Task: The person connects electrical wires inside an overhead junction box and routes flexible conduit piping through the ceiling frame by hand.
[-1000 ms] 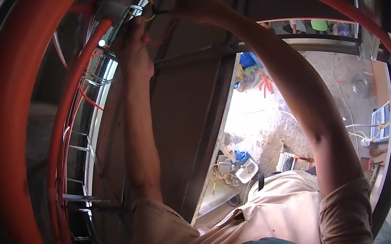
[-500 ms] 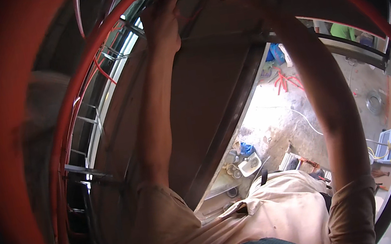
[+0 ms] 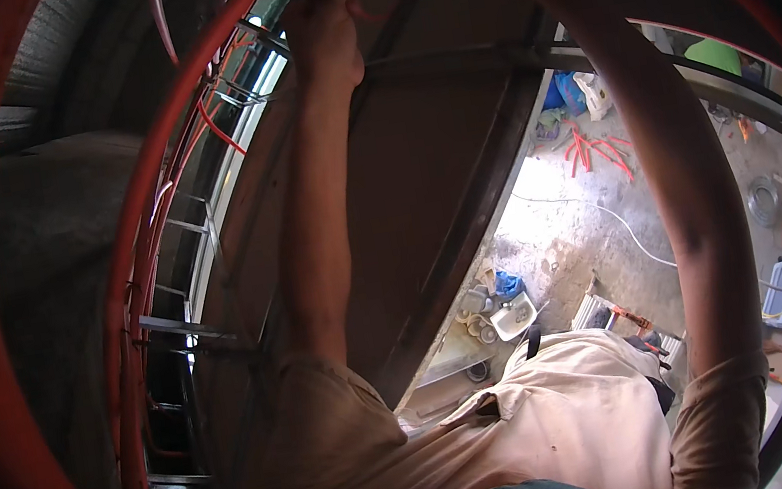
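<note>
The left hand (image 3: 324, 22) has slid toward the top edge, beside the thick orange plastic pipe (image 3: 152, 169). Fingers: cannot tell. Right hand hidden.

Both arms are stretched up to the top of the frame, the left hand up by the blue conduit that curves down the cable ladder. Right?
Not quite. In the head view the conduit is orange-red, not blue. The rest holds: both arms reach up, and the left hand is up by that conduit, which curves down along the cable ladder.
</note>
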`<state>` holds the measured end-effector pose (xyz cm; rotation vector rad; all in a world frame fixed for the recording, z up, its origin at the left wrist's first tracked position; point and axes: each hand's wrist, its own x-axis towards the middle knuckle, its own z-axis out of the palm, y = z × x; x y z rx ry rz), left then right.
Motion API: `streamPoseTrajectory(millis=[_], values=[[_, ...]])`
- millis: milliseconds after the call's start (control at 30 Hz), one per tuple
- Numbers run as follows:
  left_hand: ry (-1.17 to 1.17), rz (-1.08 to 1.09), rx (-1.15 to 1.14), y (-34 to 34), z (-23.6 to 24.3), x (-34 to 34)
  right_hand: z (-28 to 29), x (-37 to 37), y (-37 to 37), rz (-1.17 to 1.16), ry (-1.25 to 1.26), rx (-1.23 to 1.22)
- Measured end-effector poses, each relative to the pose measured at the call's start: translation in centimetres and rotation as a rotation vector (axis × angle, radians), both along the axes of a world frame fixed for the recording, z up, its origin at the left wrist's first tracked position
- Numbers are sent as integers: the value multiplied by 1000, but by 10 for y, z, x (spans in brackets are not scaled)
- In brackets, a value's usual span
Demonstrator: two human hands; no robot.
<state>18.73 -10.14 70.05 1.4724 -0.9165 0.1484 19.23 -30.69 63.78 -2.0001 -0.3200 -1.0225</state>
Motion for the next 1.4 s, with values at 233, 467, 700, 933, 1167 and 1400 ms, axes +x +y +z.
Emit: streamPoseTrajectory(millis=[233, 467, 700, 933, 1167, 1400], values=[[-37, 54, -6, 2, -1, -4, 0, -4, 3, -153, 8, -179], [-82, 70, -5, -1, -4, -3, -6, -14, 0, -178, 70, -215], [-149, 75, -45, -4, -3, -4, 3, -39, 1, -159, 236, -69], [-78, 205, 26, 2, -2, -12, 8, -55, 3, -21, 280, 2], [-151, 159, 10, 0, 0, -11, 2, -36, -6, 28, 302, -27], [-160, 121, -11, -10, -8, -10, -28, -2, -27, 62, -59, -183]])
